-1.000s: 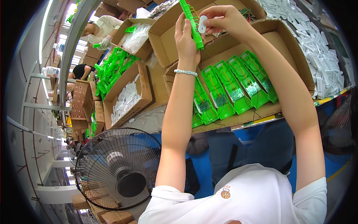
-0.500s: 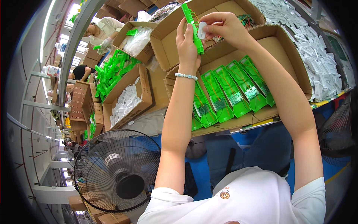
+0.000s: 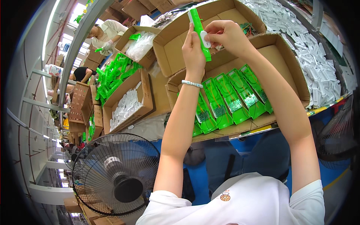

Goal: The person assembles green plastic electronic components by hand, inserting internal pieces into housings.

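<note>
My left hand [image 3: 192, 56] is wrapped round a long green plastic housing [image 3: 196, 21], held tilted above the cardboard boxes. Between the fingers of my right hand [image 3: 228, 36] is a small white oval plastic piece [image 3: 205, 39], which lies against the face of the housing. I cannot tell whether it is seated in it. Below my hands, several green housings [image 3: 224, 90] with circuit boards and thin wires stand in a row in a shallow cardboard box [image 3: 296, 62].
Behind is another cardboard box [image 3: 170, 41] with circuit boards. White plastic parts [image 3: 318, 63] are heaped at right. Left are piled green housings [image 3: 112, 80], a box of white pieces [image 3: 126, 106] and a standing fan [image 3: 116, 174]. A co-worker's gloved hand [image 3: 108, 47] holds a green part.
The green housing has turned in my left hand, so its smooth face shows instead of its wired side. The white piece has come against that face. Both hands have shifted slightly down in view.
</note>
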`<state>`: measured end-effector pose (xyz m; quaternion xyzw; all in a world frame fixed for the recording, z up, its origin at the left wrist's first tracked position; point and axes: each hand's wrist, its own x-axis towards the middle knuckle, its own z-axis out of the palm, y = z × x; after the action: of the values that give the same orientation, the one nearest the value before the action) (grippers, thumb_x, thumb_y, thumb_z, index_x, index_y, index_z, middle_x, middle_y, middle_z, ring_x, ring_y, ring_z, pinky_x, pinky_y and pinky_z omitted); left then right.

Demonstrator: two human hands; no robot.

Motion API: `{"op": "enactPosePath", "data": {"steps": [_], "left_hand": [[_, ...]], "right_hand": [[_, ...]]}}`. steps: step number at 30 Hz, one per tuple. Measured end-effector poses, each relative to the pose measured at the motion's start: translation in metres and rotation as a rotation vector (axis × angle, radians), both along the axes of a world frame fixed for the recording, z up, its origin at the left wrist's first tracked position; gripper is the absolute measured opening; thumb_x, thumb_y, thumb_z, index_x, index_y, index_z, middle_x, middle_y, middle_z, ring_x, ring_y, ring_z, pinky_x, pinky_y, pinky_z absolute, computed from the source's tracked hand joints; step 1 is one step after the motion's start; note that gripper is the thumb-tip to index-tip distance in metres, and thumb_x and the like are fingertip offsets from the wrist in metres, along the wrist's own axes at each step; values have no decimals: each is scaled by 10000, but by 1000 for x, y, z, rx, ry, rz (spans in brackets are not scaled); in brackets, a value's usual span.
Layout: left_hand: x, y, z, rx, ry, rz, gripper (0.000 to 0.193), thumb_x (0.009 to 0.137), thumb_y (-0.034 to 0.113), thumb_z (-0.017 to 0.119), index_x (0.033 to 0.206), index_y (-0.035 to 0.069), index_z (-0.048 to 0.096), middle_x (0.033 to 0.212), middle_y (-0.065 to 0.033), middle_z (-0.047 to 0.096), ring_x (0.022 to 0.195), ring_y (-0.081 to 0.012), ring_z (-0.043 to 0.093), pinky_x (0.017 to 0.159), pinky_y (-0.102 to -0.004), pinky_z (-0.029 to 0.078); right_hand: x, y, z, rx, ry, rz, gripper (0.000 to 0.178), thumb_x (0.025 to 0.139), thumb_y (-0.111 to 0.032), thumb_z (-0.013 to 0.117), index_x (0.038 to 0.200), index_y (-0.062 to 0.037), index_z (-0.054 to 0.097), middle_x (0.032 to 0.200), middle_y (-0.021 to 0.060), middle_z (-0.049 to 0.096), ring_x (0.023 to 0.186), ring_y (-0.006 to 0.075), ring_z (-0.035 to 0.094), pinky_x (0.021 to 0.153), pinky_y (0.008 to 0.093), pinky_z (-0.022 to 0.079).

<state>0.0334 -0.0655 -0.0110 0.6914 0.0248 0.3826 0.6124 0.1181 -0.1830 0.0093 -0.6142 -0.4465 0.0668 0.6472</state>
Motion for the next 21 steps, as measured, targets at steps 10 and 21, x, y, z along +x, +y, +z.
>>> {"op": "enactPosePath", "data": {"steps": [10,21], "left_hand": [[-1,-2,0,116,90,87,432,1041,224,452,1440,59,443,1147,-46,629,894,-68,560,741,-225,482],[2,1,-3,26,-49,54,423,1034,167,449,1430,22,434,1216,-75,604,957,-99,587,805,-253,504]], "right_hand": [[4,-2,0,-7,126,14,161,812,-82,714,900,51,689,746,87,682,590,106,641,585,242,562],[6,7,-6,31,327,132,150,854,-94,701,914,39,664,775,59,656,609,93,643,577,212,564]]}}
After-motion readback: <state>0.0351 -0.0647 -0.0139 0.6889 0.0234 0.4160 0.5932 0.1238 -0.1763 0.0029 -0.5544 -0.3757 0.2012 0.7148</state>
